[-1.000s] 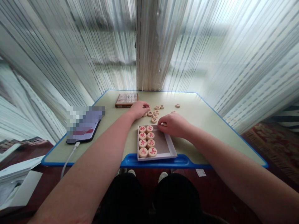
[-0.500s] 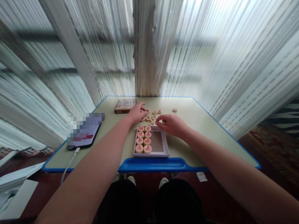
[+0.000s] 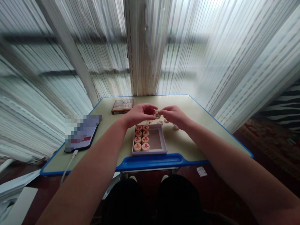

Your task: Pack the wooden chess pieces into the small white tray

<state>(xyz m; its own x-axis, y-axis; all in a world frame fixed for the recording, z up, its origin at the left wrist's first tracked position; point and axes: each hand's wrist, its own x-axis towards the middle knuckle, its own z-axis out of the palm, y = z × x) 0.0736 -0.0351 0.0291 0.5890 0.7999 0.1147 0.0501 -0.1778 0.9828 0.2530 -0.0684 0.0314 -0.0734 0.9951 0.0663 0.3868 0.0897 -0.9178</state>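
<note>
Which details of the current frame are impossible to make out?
All in the head view:
Number of dark-marked xiangqi pieces: view blocked by left hand and right hand.
Smartphone screen: partly pixelated.
White box: cut off by left edge.
Print on flat brown box: too small, blurred.

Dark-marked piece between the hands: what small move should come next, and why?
Perhaps lower the dark-marked piece into the open box: the left hand and right hand meet around it, and the box's floor shows beside two columns of red-marked pieces.
</note>
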